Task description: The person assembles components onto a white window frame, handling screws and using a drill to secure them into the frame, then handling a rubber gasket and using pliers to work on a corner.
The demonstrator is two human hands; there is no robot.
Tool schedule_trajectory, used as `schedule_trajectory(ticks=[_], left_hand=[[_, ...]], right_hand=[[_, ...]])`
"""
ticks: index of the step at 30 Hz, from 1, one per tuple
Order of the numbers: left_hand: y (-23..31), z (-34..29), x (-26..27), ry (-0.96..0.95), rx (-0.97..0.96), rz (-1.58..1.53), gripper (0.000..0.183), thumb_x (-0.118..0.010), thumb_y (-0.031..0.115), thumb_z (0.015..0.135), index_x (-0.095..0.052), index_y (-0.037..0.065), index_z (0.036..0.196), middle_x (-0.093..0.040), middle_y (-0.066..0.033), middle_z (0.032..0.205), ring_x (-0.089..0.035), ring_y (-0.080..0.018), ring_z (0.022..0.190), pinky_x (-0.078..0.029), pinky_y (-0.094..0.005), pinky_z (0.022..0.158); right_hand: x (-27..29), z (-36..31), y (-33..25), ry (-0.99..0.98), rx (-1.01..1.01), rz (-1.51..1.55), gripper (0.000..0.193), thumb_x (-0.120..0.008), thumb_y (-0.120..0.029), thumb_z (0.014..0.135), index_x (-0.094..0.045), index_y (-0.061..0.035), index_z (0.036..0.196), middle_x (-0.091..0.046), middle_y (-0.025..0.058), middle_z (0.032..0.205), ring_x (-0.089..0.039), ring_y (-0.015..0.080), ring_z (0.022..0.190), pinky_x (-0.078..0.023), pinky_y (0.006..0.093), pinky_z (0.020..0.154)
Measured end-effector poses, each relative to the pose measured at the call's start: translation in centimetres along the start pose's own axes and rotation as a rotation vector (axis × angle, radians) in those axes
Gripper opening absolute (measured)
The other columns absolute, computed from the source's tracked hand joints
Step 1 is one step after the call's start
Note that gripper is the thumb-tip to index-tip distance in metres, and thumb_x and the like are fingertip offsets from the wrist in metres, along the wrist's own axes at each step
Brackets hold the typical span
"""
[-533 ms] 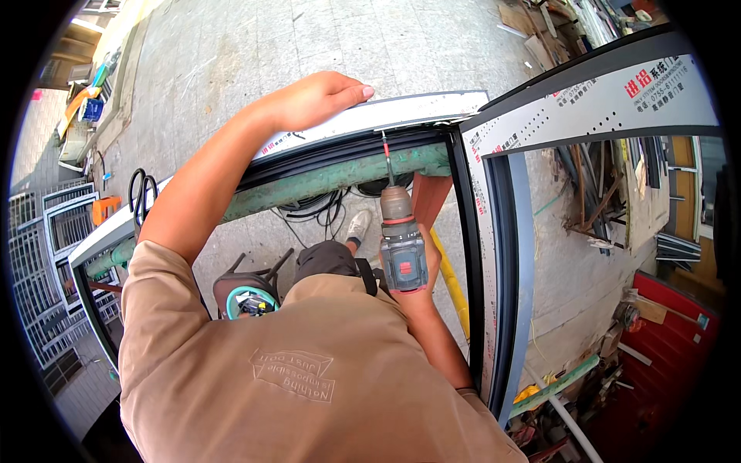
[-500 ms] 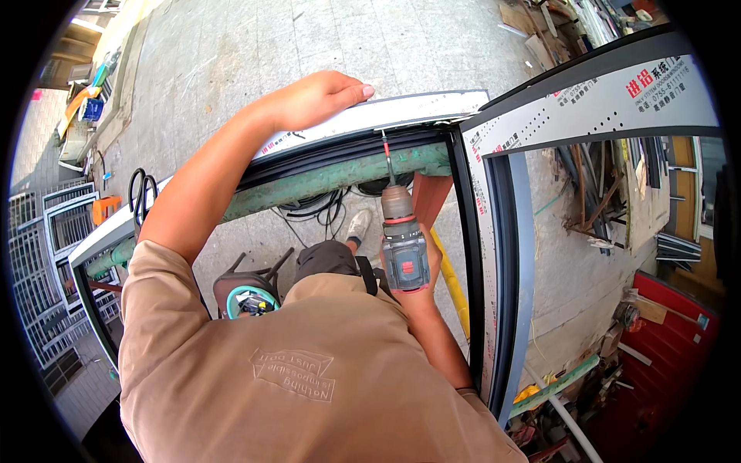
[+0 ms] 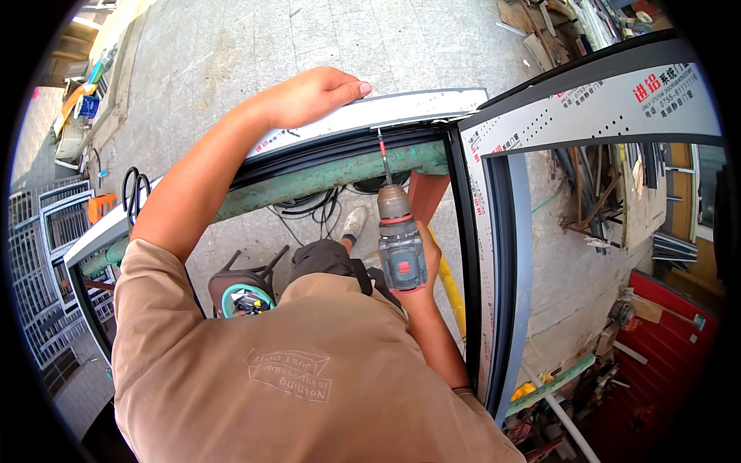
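My left hand (image 3: 328, 94) grips the white-faced rail of a window frame (image 3: 421, 106), its thumb along the top and its fingers curled over the far edge, mostly hidden. In my right hand (image 3: 428, 270) is a cordless drill (image 3: 402, 251), held by its handle beneath the body. A long driver bit (image 3: 384, 157) with a red band points away from me, its tip meeting the black inner edge of the rail near the right corner. Whether a screw sits at the tip is too small to tell. Under the rail runs a worn green bar (image 3: 309, 187).
A second framed panel (image 3: 571, 116) angles off to the right of the corner. Below are a stool (image 3: 225, 287) with a teal-rimmed bowl (image 3: 245, 299), black cables (image 3: 318, 210) and a yellow pole (image 3: 450, 293). Black loops (image 3: 133, 193) hang at the frame's left.
The view has shifted slightly, so most things sit a little further left. Both hands keep their holds, and the bit tip stays at the rail's inner edge.
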State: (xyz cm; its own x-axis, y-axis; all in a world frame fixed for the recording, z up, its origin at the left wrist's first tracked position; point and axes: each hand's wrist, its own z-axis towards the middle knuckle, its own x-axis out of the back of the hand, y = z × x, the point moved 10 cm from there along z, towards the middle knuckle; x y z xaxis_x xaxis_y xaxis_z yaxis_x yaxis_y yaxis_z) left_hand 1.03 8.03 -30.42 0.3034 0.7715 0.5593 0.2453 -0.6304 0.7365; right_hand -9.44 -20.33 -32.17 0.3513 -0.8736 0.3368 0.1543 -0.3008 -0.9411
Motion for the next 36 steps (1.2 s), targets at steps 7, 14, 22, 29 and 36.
schedule_trajectory(ticks=[7, 14, 22, 29, 36], left_hand=[[0.4, -0.3, 0.2, 0.015, -0.041, -0.012, 0.053, -0.050, 0.045, 0.118, -0.065, -0.003, 0.097, -0.056, -0.0046, 0.076, -0.048, -0.0143, 0.079, -0.048, -0.0397, 0.077], [0.6, -0.4, 0.2, 0.035, -0.052, -0.023, 0.054, -0.050, 0.045, 0.118, -0.065, -0.003, 0.097, -0.056, -0.0050, 0.076, -0.047, -0.0149, 0.079, -0.048, -0.0399, 0.077], [0.9, -0.5, 0.2, 0.037, -0.036, -0.015, 0.053, -0.050, 0.044, 0.118, -0.067, -0.003, 0.100, -0.059, -0.0061, 0.077, -0.049, -0.0153, 0.079, -0.049, -0.0396, 0.078], [0.5, -0.3, 0.2, 0.034, -0.057, -0.008, 0.062, -0.051, 0.053, 0.115, -0.074, -0.004, 0.107, -0.072, -0.0170, 0.085, -0.061, -0.0244, 0.080, -0.053, -0.0441, 0.085], [0.7, -0.4, 0.2, 0.058, -0.053, -0.019, 0.053, -0.050, 0.044, 0.118, -0.069, -0.003, 0.104, -0.064, -0.0085, 0.081, -0.053, -0.0162, 0.081, -0.051, -0.0403, 0.082]], right_hand=[[-0.1, 0.3, -0.4, -0.037, -0.073, 0.014, 0.029, -0.090, -0.007, 0.077, -0.070, -0.0060, 0.099, -0.074, 0.0084, 0.095, -0.075, 0.0258, 0.089, -0.057, 0.0361, 0.081], [-0.2, 0.3, 0.1, -0.036, -0.075, 0.057, 0.030, -0.089, -0.005, 0.076, -0.072, -0.0054, 0.100, -0.077, 0.0081, 0.096, -0.076, 0.0244, 0.090, -0.057, 0.0353, 0.082], [0.0, 0.6, -0.5, -0.015, -0.057, 0.053, 0.023, -0.083, -0.003, 0.081, -0.069, -0.0042, 0.099, -0.071, 0.0059, 0.089, -0.069, 0.0177, 0.083, -0.055, 0.0325, 0.076], [0.2, 0.8, -0.3, -0.007, -0.007, -0.042, 0.019, -0.077, -0.003, 0.085, -0.068, -0.0015, 0.102, -0.066, 0.0058, 0.086, -0.067, 0.0160, 0.080, -0.054, 0.0309, 0.075], [0.4, 0.7, 0.4, -0.020, 0.018, -0.045, 0.022, -0.078, -0.002, 0.084, -0.069, -0.0005, 0.103, -0.068, 0.0075, 0.091, -0.067, 0.0168, 0.082, -0.054, 0.0315, 0.076]])
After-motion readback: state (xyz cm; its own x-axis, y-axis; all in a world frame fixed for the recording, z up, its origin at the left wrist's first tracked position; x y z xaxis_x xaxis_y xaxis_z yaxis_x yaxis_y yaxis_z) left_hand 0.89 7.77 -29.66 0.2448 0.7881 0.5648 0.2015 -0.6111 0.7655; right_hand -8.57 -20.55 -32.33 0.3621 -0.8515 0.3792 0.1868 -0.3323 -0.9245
